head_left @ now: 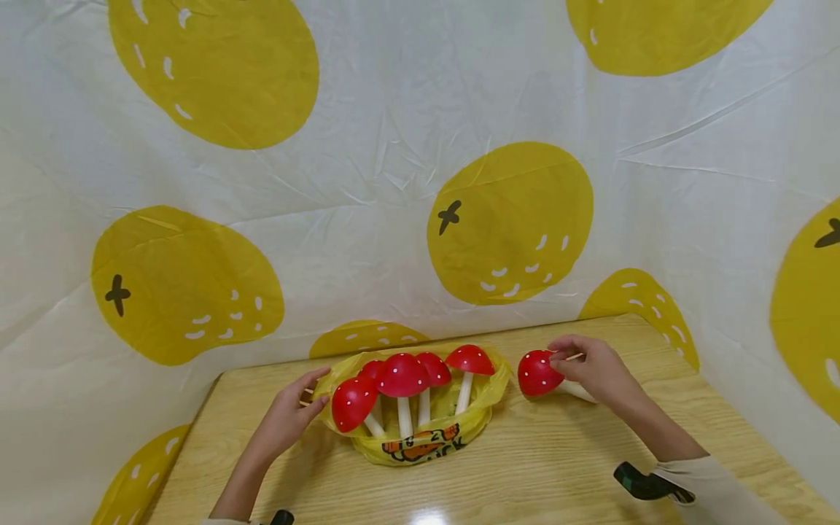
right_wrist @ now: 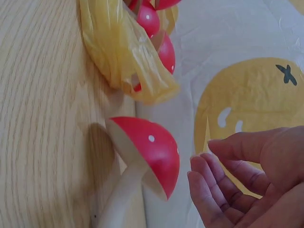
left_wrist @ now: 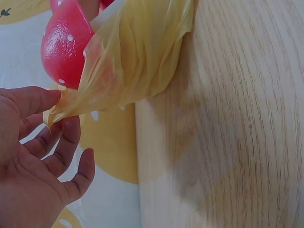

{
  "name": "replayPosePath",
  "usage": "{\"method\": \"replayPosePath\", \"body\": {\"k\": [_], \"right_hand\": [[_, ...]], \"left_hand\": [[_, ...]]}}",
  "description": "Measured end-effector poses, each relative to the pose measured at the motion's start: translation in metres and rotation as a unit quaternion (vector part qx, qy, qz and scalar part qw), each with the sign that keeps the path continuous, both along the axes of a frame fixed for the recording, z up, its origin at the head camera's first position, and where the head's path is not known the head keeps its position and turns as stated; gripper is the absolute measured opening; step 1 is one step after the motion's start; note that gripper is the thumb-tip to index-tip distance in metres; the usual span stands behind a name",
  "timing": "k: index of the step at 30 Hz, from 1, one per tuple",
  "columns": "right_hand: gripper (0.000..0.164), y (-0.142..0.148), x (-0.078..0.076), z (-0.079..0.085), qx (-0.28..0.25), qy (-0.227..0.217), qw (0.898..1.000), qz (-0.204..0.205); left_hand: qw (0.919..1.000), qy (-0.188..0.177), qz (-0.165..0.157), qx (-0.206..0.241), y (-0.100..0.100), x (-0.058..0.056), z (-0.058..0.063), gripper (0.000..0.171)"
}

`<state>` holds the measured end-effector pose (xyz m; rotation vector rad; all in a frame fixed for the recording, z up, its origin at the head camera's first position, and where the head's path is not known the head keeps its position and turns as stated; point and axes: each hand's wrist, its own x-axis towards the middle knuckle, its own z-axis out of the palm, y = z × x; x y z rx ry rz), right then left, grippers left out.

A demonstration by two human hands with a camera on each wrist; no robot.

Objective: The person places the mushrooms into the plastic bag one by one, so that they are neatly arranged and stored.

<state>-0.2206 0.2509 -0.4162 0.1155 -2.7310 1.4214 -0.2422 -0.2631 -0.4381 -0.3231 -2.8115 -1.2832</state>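
A yellow plastic bag, its mouth spread wide, holds several toy mushrooms with red, white-dotted caps and pale stems. At the bag's left side, my left hand pinches the rim between thumb and fingers, as the left wrist view shows. One more toy mushroom lies on its side on the table, right of the bag. Over its cap hovers my right hand, fingers loosely bent; in the right wrist view a gap separates the fingertips from the cap, and nothing is held.
The wooden table carries the bag and the loose mushroom. Behind and beside it hangs a white sheet printed with big yellow fruits, close to the table's back edge. Dark straps cross the sleeves at both wrists.
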Motion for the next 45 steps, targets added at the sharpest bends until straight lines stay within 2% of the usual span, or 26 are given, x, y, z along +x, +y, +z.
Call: {"method": "replayPosePath", "body": {"k": [8,17,23,30,37,45], "right_hand": [[0.033,0.028,-0.009,-0.015,0.014,-0.033,0.999,-0.028],[0.029,0.050,-0.015,-0.031,0.063,-0.047,0.997,-0.007],[0.029,0.054,-0.017,-0.035,0.079,-0.046,0.996,0.013],[0.027,0.056,-0.020,-0.040,0.078,-0.071,0.994,0.020],[0.023,0.053,-0.021,-0.049,0.077,-0.077,0.993,0.045],[0.023,0.052,-0.019,-0.050,0.070,-0.087,0.992,0.060]], "left_hand": [[1.0000,0.002,-0.002,-0.005,-0.001,0.000,0.000,0.050],[0.9999,0.007,-0.003,-0.007,0.000,-0.001,-0.002,0.050],[1.0000,0.002,-0.001,-0.005,-0.001,-0.001,-0.001,0.050],[1.0000,0.000,-0.003,-0.009,-0.001,-0.001,-0.002,0.049],[1.0000,-0.002,-0.004,0.000,-0.001,-0.001,-0.003,0.048],[1.0000,-0.009,-0.001,-0.001,-0.001,-0.002,-0.006,0.050]]}}
